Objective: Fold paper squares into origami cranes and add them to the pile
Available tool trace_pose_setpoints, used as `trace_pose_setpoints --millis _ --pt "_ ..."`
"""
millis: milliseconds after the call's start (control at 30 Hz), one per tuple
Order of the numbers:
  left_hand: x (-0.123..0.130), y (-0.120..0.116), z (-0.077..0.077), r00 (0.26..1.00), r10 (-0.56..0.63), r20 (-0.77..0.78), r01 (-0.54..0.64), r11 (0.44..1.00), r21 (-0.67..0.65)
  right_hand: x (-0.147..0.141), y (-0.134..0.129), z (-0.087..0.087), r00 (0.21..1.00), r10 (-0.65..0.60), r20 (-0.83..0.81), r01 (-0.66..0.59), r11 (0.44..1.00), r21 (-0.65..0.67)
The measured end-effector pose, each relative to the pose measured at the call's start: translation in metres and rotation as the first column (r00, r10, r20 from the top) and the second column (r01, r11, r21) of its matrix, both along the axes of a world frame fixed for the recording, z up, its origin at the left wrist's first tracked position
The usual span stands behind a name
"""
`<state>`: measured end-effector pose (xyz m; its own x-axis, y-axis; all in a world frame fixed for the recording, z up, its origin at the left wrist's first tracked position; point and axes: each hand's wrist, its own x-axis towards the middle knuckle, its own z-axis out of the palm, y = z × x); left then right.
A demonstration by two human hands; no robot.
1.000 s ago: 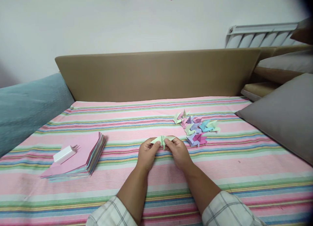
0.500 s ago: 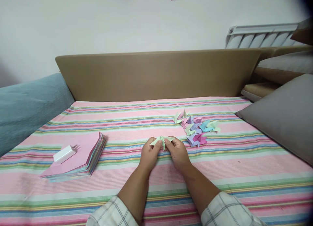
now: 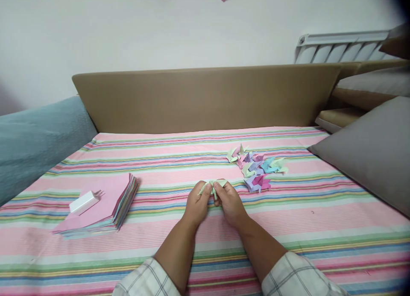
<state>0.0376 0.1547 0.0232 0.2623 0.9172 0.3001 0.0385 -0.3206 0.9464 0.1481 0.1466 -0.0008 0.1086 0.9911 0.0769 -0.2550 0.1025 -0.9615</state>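
Note:
A pale green origami crane (image 3: 220,183) is pinched between my two hands, above the striped cloth. My left hand (image 3: 196,203) is closed on its left side, thumb on top. From the right, my right hand (image 3: 232,203) grips the other side, its thumb close to the left one. The crane's wings stick out past the fingers on both sides; its underside is hidden by my hands. Just beyond my right hand lies a loose group of folded paper cranes (image 3: 256,167) in green, pink, purple and blue.
On the left, a stack of coloured paper (image 3: 105,189) has a white plug adapter (image 3: 84,203) on top. The striped cloth (image 3: 160,262) covers the surface. A brown sofa back (image 3: 205,100) stands behind, a blue cushion (image 3: 41,133) at left and grey cushions (image 3: 378,146) at right.
Both thumbs have shifted slightly on the crane, and its wings now look more bent, with less showing at the left. The other things have stayed put.

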Motion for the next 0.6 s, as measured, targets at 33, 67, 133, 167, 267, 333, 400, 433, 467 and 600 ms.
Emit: trace_pose_setpoints --millis 33,67,133,167,267,333,400,433,467,600 --pt "0.0004 -0.0002 0.0005 1.0 -0.016 0.021 0.017 1.0 -0.014 -0.0003 -0.0008 0.0011 1.0 -0.002 0.015 0.002 1.0 0.0" --pt "0.0008 -0.0003 0.0007 0.998 -0.033 0.044 0.035 0.999 -0.032 -0.0006 -0.0014 0.0021 1.0 -0.005 0.028 0.005 1.0 0.003" --pt "0.0016 -0.0001 0.0004 0.995 -0.053 0.079 0.059 0.996 -0.068 -0.0013 -0.0022 0.0035 0.999 -0.018 0.045 0.018 1.0 0.013" --pt "0.002 0.0001 0.0 0.994 -0.054 0.09 0.061 0.995 -0.084 -0.0016 -0.0024 0.0038 0.998 -0.027 0.049 0.026 0.999 0.02" --pt "0.003 0.0002 -0.0012 0.994 -0.034 0.1 0.045 0.993 -0.111 -0.0028 -0.0027 0.0035 0.997 -0.046 0.056 0.043 0.998 0.042" --pt "0.0034 0.0 -0.0018 0.994 -0.028 0.103 0.039 0.993 -0.108 -0.0035 -0.0029 0.0026 0.998 -0.05 0.048 0.048 0.998 0.047" --pt "0.0034 -0.0004 -0.0021 0.994 -0.04 0.097 0.05 0.994 -0.093 -0.004 -0.0031 0.0016 0.999 -0.044 0.032 0.043 0.998 0.038" --pt "0.0033 -0.0006 -0.0021 0.995 -0.048 0.09 0.056 0.995 -0.083 -0.0041 -0.003 0.001 0.999 -0.036 0.022 0.036 0.999 0.031" --pt "0.0031 -0.0007 -0.002 0.995 -0.053 0.079 0.058 0.996 -0.071 -0.0041 -0.0028 0.0004 1.0 -0.028 0.013 0.027 0.999 0.023" --pt "0.0028 -0.0014 -0.0009 0.998 -0.038 0.059 0.04 0.998 -0.046 -0.0036 -0.0021 -0.0014 0.999 -0.019 0.027 0.019 1.0 0.013"
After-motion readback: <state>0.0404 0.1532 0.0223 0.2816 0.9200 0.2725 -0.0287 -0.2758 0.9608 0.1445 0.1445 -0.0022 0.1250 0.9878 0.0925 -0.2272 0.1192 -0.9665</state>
